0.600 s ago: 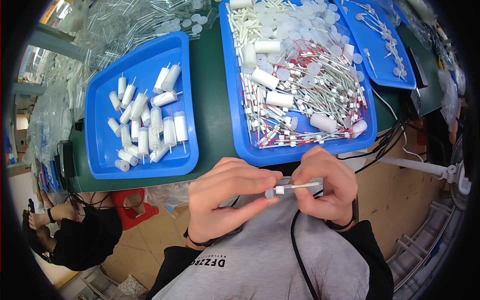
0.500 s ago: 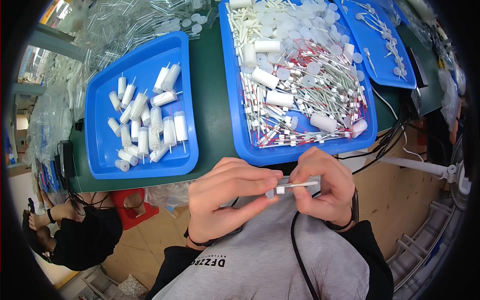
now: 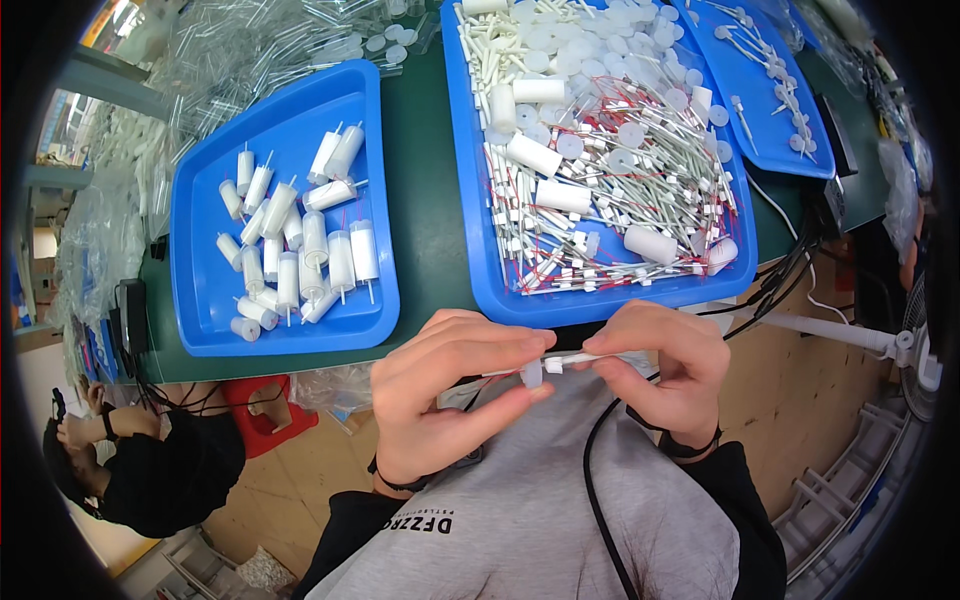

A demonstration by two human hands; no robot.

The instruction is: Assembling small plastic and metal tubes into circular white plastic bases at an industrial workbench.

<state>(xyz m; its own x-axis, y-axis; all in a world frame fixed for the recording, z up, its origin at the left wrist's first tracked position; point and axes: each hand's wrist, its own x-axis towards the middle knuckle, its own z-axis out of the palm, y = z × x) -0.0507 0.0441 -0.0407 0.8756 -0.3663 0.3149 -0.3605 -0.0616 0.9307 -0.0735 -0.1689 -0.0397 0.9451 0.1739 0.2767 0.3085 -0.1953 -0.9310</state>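
In front of my chest, my left hand (image 3: 450, 385) pinches a translucent round plastic cap (image 3: 532, 374) by its edges between thumb and fingers. My right hand (image 3: 665, 365) grips a thin white wire lead (image 3: 575, 359) that has a small white connector (image 3: 554, 366) at its end. The connector lies right beside the cap, and a thin wire seems to come out on the cap's other side. Just beyond my hands is a blue tray (image 3: 600, 311) with piled leads, loose caps, white cylinders and short pale sticks.
At the left, another blue tray (image 3: 205, 318) holds several white cylinders with rods sticking out. A third blue tray (image 3: 745, 150) sits at the far right with a few capped leads. Clear plastic tubes (image 3: 240, 70) heap up behind. A person (image 3: 170, 455) sits at the left.
My right hand has shifted right and opened its grip slightly along the lead. The cap in my left hand has turned and now stands more clearly visible beside the connector.
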